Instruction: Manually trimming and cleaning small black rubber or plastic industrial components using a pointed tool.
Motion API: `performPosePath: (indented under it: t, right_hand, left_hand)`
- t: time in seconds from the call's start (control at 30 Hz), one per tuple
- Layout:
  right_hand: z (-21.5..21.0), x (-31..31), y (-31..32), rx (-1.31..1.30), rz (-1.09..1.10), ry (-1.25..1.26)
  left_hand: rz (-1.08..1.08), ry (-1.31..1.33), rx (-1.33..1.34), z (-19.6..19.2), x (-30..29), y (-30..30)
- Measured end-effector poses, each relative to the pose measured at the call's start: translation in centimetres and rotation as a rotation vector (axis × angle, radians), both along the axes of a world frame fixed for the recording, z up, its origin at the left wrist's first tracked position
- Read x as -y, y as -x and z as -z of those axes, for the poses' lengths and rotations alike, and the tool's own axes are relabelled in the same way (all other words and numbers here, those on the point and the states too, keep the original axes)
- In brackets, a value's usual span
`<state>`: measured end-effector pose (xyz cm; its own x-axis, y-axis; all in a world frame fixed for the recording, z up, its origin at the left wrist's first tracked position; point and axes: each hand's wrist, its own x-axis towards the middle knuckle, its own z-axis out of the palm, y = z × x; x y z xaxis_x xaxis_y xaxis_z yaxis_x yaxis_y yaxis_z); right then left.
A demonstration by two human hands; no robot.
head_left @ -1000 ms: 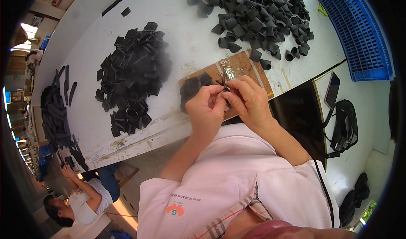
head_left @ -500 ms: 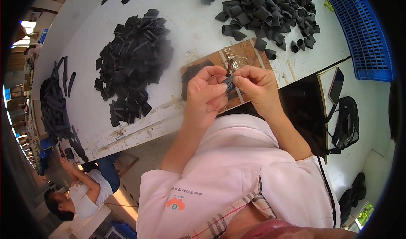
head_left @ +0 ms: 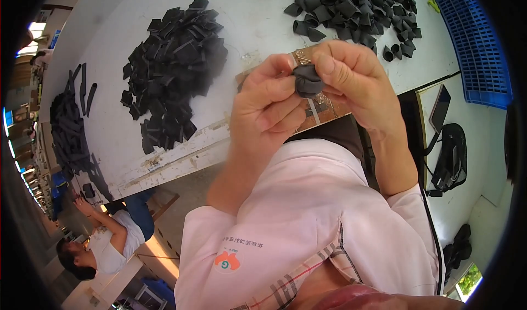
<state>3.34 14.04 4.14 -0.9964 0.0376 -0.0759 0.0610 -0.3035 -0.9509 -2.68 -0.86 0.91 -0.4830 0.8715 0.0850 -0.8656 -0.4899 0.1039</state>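
A small dark grey fabric piece (head_left: pixel 308 82), folded and rounded, is pinched between both hands, raised above the table. My left hand (head_left: pixel 269 99) grips its left side with thumb and forefinger, the other fingers curled. My right hand (head_left: pixel 357 82) holds its right side with thumb and fingertips. Beneath the hands lies a brown board (head_left: pixel 324 112) with pale tape strips, mostly hidden by them. To the left spreads a heap of flat black fabric pieces (head_left: pixel 175 63). Beyond the hands is a pile of black pieces curled into short tubes (head_left: pixel 351 11).
Long black strips (head_left: pixel 68 126) are heaped at the table's left end, near a seated person (head_left: pixel 110 238). A blue plastic basket (head_left: pixel 475 46) stands at the far right. A phone (head_left: pixel 440 108) and a black mesh pouch (head_left: pixel 453 156) lie on the right-hand surface.
Both hands have risen off the board toward me, bringing the fabric piece with them. It now shows larger and rounder between the fingers. The view has shifted slightly.
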Motion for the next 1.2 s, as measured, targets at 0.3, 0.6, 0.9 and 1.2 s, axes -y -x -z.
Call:
performPosePath:
  t: [0.3,0.6,0.9,1.2]
  right_hand:
    - [3.8,-1.1,1.2,0.039,-0.093,0.074]
    - [4.3,-0.9,1.3,-0.018,-0.098,0.070]
    - [2.9,-0.5,-0.6,-0.437,0.398,-0.748]
    - [0.8,0.1,-0.4,-0.514,0.312,-0.843]
  left_hand:
    - [-0.058,0.262,-0.050,2.8,0.0,0.1]
    - [-0.139,0.275,-0.231,3.2,0.0,-0.1]
    - [-0.815,0.832,-1.490,-0.7,-1.5,0.0]
    - [-0.785,0.481,-0.859,1.2,-0.6,0.4]
